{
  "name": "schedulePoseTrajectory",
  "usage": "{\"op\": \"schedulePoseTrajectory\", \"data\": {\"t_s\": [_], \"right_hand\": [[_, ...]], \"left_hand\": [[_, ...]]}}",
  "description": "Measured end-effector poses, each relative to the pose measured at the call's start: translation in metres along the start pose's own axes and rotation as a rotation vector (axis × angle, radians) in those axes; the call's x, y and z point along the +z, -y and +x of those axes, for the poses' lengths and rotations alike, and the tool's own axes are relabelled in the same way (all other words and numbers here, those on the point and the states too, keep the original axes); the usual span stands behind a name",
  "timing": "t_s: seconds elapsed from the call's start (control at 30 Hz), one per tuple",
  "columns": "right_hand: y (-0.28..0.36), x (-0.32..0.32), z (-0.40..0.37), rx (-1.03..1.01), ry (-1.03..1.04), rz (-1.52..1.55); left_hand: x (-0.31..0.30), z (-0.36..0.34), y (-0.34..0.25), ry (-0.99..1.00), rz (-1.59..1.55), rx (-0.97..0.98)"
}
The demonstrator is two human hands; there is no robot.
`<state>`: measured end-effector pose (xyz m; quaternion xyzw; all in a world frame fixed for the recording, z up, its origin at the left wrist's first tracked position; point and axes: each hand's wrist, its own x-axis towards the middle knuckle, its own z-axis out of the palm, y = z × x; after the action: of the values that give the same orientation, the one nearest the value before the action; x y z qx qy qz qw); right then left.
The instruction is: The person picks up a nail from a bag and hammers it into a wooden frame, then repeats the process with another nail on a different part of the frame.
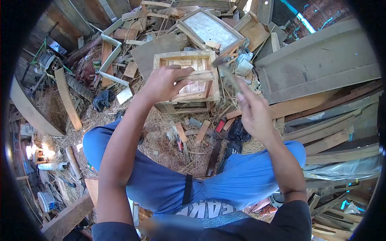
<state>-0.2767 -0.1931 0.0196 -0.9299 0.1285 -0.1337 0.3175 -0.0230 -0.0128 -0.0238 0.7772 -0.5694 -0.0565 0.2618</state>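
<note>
In the middle of the head view a small wooden box-like frame [216,90] stands on the ground in front of my knees. My left hand [167,82] reaches over it, its fingers closed round a short wooden piece [201,75] that lies across the frame's opening. My right hand [255,112] grips the handle of a hammer [230,78], slightly blurred. The hammer's head is raised near the right end of the wooden piece, apart from it as far as I can see.
Wood offcuts [203,131] and shavings cover the floor before me. A red-handled tool [179,143] lies among them. Behind the box rests a framed panel [207,28]. A large grey wooden panel [321,60] and stacked boards [333,136] are on the right. Curved boards [34,106] lean at left.
</note>
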Motion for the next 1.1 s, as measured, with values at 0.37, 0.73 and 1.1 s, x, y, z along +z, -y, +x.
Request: {"op": "schedulePoseTrajectory", "data": {"t_s": [0.37, 0.73, 1.1], "right_hand": [[0.0, -0.014, 0.0, 0.097, 0.068, 0.034], [-0.013, 0.008, 0.001, 0.104, 0.084, 0.066], [-0.001, -0.004, 0.009, 0.06, -0.162, 0.173]], "left_hand": [[0.0, 0.005, 0.004, 0.031, 0.018, -0.01], [0.0, 0.001, -0.001, 0.008, 0.003, 0.019], [0.001, 0.001, 0.002, 0.032, -0.018, -0.018]]}}
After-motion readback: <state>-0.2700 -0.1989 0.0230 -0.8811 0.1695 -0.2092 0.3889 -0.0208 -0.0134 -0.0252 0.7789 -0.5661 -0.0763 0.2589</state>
